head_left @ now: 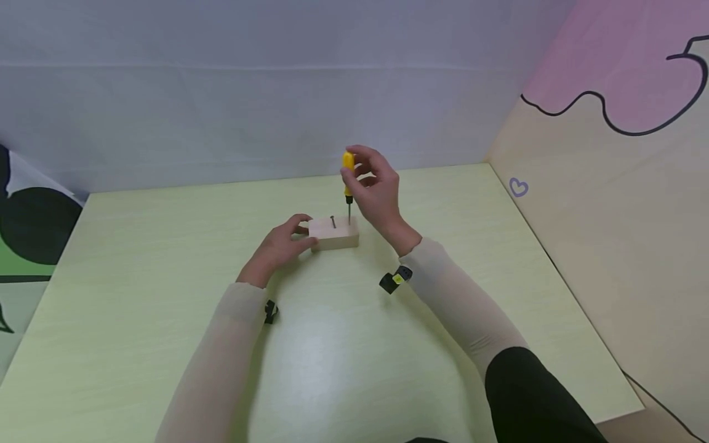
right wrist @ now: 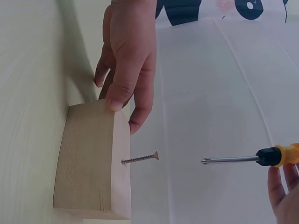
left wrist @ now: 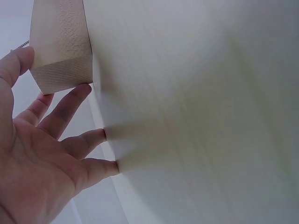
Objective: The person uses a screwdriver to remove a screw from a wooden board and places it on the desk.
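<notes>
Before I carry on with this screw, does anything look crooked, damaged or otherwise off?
The screw standing in the wooden block looks slightly askew: it seems to lean toward the left hand rather than stand quite square. Otherwise, I see nothing spilled or plainly damaged.

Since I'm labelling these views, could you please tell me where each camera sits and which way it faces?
Head: on the head, facing forward and down over the table; left hand, right hand and sleeves show.
Left wrist: on that wrist, facing the wooden block; the left hand shows.
Right wrist: on that wrist, facing block, screw and screwdriver; both hands show partly.
Head and right wrist share block, screw and screwdriver.
</notes>
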Motion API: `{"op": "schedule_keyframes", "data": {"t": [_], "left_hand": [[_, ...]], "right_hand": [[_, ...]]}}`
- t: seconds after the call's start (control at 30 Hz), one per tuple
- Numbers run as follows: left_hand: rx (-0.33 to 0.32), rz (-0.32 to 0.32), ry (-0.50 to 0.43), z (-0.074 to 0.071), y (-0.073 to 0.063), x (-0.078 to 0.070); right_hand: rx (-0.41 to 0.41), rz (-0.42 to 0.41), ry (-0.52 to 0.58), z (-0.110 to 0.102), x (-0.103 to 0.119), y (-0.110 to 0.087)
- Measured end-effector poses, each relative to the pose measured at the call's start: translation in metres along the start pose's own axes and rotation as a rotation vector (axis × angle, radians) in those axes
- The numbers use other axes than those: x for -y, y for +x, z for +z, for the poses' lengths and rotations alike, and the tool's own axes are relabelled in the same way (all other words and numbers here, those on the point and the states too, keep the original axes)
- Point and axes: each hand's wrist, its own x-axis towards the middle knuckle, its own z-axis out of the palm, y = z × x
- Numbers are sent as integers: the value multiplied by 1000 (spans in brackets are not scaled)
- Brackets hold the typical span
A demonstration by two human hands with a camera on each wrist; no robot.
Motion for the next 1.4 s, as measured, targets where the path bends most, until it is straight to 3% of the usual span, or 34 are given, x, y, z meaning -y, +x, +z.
{"op": "schedule_keyframes", "data": {"t": [0.73, 1.03, 1.4], "left_hand": [[-4, 5, 8, -1, -3, -4], [3, 5, 2, -1, -4, -3], [-6, 7, 8, 0, -3, -3]], "right_hand": [[-51, 53, 3, -9, -8, 2], [-82, 110, 6, -18, 20, 3], [-104, 137, -4, -27, 15, 2]]}}
